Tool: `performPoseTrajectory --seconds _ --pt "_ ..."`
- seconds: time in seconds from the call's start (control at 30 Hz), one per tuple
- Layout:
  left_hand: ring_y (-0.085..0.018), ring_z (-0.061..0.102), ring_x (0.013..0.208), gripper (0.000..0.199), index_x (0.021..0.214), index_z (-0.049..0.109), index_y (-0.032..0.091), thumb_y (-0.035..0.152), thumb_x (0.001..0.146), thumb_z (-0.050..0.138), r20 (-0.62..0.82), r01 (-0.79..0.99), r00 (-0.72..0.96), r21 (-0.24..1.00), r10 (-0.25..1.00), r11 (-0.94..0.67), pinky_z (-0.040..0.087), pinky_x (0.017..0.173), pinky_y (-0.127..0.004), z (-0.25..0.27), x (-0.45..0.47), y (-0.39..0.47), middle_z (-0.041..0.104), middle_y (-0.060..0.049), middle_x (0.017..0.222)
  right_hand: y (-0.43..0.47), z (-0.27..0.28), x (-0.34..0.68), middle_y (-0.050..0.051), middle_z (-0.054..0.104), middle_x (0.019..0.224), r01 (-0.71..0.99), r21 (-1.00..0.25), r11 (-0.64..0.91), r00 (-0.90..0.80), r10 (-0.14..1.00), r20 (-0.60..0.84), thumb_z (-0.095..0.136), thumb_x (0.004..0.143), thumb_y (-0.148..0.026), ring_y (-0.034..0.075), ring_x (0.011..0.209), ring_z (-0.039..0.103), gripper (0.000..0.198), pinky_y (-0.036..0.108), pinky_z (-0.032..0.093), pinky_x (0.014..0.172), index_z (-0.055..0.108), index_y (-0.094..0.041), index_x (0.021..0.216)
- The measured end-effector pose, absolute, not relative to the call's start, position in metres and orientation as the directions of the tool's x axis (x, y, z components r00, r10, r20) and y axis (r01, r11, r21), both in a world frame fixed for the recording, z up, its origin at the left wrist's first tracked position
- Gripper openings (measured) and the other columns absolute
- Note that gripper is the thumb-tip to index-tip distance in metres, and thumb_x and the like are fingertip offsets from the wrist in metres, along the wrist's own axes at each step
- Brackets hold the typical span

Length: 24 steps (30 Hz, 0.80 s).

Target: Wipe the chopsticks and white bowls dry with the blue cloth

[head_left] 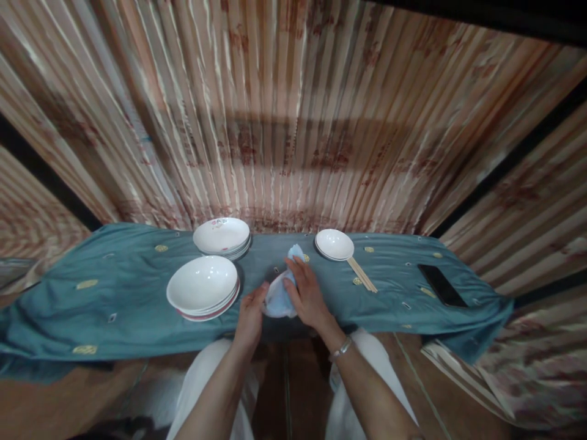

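My left hand (251, 310) grips the left edge of a small white bowl (268, 302), thumb on top near the rim. The bowl is tilted and mostly hidden by the cloth and my fingers. A pale blue cloth (280, 298) lies bunched against it, one end sticking up past my right fingers. My right hand (308, 292) presses on this cloth from the right, fingers bent over it. Both hands are above the near edge of the table, between a stack of large white bowls (204, 284) and a stack of small white bowls (334, 244).
Behind the large bowls stands a stack of white plates (222, 236). Wooden chopsticks (362, 275) lie beside the small bowls. A black phone (441, 285) rests at the right. A teal cloth (132, 293) covers the narrow table; a patterned curtain (293, 146) hangs close behind.
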State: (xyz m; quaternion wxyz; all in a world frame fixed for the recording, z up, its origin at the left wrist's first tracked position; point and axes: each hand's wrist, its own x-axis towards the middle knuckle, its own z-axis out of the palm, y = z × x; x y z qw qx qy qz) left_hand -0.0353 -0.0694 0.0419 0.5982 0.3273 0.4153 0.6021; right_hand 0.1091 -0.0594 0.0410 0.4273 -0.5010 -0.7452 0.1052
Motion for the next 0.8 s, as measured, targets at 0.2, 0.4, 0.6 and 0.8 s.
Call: performPoseTrajectory --seconds 0.2,0.4,0.6,0.8 --pt "-0.02 0.063 0.059 0.029 0.064 0.07 0.015 0.041 0.057 0.079 -0.146 -0.53 -0.009 0.839 0.989 0.119 0.046 0.056 -0.028 0.043 -0.038 -0.068 0.067 -0.003 0.056 -0.036 0.02 0.125 0.009 0.058 0.129 0.116 -0.97 0.214 0.087 0.971 0.225 0.037 0.091 -0.056 0.023 0.124 0.05 0.052 0.041 0.036 0.107 0.055 -0.021 0.126" --pt "-0.026 0.069 0.08 0.032 0.069 0.069 0.014 0.04 0.054 0.082 -0.156 -0.605 -0.025 0.789 0.987 0.109 0.051 0.076 -0.034 0.055 -0.04 -0.069 0.072 -0.006 0.068 -0.034 0.002 0.112 0.004 0.064 0.119 -0.343 -0.934 0.101 0.135 0.989 0.057 0.049 0.085 -0.053 0.021 0.11 0.058 0.044 0.036 0.044 0.098 0.059 -0.025 0.117" --pt "-0.027 0.069 0.087 0.035 0.072 0.069 0.014 0.042 0.054 0.082 -0.148 -0.618 -0.053 0.782 0.988 0.084 0.051 0.082 -0.036 0.056 -0.04 -0.067 0.073 -0.007 0.072 -0.045 -0.007 0.094 0.001 0.066 0.113 -0.641 -0.767 -0.036 0.107 0.985 -0.136 0.057 0.081 -0.048 0.02 0.101 0.062 0.037 0.035 0.049 0.091 0.059 -0.027 0.111" --pt "-0.027 0.068 0.092 0.037 0.075 0.069 0.015 0.045 0.056 0.08 -0.123 -0.615 -0.07 0.787 0.99 0.054 0.05 0.085 -0.036 0.054 -0.036 -0.065 0.074 -0.007 0.077 -0.056 -0.004 0.081 0.005 0.068 0.11 -0.771 -0.542 -0.333 -0.16 0.926 -0.342 0.041 0.083 -0.066 0.024 0.097 0.063 0.051 0.045 0.053 0.083 0.059 -0.026 0.109"
